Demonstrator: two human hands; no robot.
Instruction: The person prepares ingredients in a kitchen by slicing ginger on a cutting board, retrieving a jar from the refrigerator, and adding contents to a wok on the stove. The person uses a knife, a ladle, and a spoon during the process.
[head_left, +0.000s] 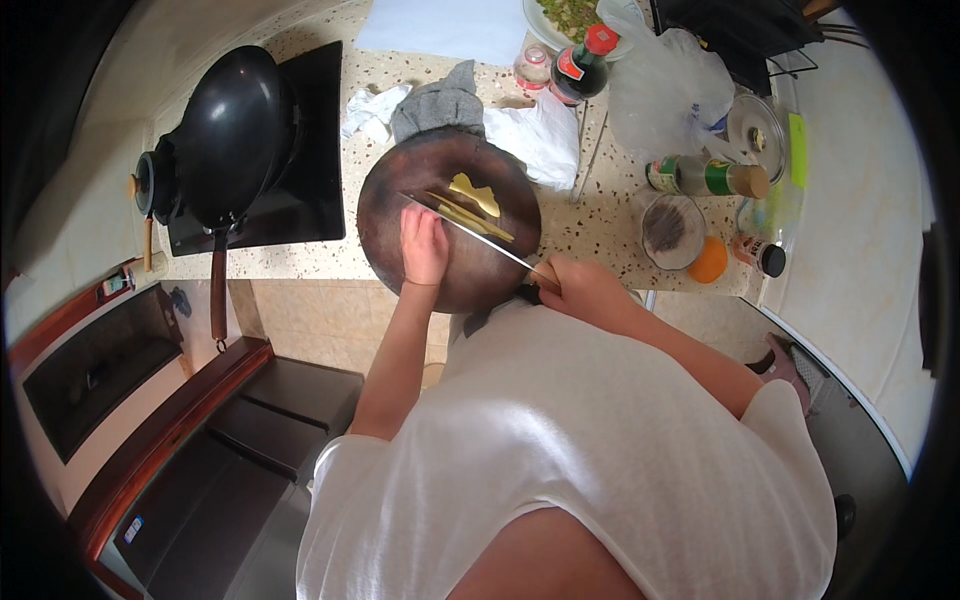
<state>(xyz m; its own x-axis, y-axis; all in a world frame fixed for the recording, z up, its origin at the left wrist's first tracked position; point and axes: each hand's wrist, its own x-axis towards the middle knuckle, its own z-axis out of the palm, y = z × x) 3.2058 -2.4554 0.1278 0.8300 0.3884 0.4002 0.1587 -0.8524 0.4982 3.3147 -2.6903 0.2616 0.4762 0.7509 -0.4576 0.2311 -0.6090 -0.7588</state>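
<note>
A round, dark wooden chopping board (480, 277) overhangs the counter's front edge before me. My right hand (589, 292) grips the wooden handle of a kitchen knife (491, 246), whose blade slants across the board, tip toward the far left. Flat on the board, my left hand (424, 244) has its fingers together against the near side of the blade, by the tip. What lies under those fingertips is hidden. Just beyond the blade are thin yellow strips of food (472, 219). A wider, irregular yellow slice (477, 196) rests behind them.
A black wok (232, 135) stands on the cooktop (319, 150) at left. Behind the board lie a grey cloth (441, 103) and white tissue (536, 142). To the right are a sauce bottle (579, 71), chopsticks (590, 154), a plastic bag (664, 90), a covered bowl (673, 232) and a fallen bottle (705, 176).
</note>
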